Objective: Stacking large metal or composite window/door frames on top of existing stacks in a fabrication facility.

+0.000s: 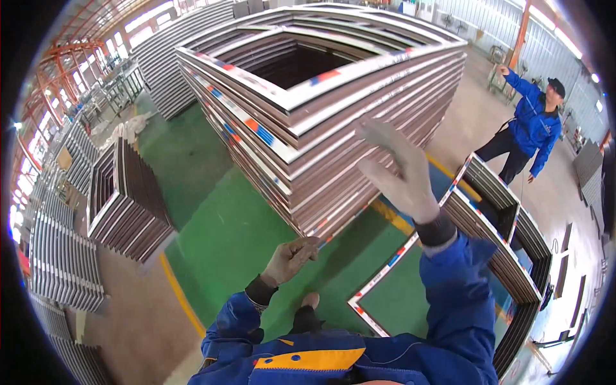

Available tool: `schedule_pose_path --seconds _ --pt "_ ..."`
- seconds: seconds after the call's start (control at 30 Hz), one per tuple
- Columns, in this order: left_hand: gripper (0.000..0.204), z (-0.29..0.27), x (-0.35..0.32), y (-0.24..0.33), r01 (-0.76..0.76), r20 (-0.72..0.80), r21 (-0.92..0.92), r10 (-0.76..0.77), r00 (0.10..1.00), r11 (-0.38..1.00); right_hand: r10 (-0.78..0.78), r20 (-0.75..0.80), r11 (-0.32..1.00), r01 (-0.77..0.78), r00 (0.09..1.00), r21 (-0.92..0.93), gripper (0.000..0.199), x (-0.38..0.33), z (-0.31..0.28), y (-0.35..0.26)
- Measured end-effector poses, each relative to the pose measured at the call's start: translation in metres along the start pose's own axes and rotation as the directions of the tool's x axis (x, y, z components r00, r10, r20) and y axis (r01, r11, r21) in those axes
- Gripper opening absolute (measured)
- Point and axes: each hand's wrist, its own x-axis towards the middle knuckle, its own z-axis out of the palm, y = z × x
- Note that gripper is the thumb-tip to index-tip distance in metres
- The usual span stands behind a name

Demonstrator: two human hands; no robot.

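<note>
A tall stack of dark window frames (359, 144) with white and coloured film strips rises in front of me. My right hand (404, 173), in a grey glove, is raised before the stack's right side. Its fingers are stretched out and the thumb stands apart, with nothing in them; whether it touches the frames I cannot tell. Near the stack's bottom front corner is my left hand (289, 262), also gloved. Its fingers are curled together and no object shows in them. Beside my right forearm, a single frame edge (385, 266) with white film forms a corner above the green floor.
On the right stands a lower stack of frames (475, 215), partly behind my right arm. A person in blue workwear (536, 122) stands beyond it with one arm raised. Another frame stack (135, 205) stands left, past green floor (212, 244); grey profile stacks (61, 250) line the far left.
</note>
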Motion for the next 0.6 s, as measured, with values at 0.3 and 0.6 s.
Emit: schedule_pose_path --seconds 0.3,0.6 --pt "0.042 -0.101 -0.001 0.046 -0.165 -0.030 -0.030 0.165 0.986 0.986 0.478 0.460 0.705 -0.015 0.749 -0.709 0.059 0.231 0.148 -0.001" --pt "0.036 -0.146 -0.002 0.060 -0.222 -0.030 0.015 0.222 0.975 0.975 0.403 0.465 0.653 0.108 0.789 -0.750 0.040 0.234 0.152 0.010"
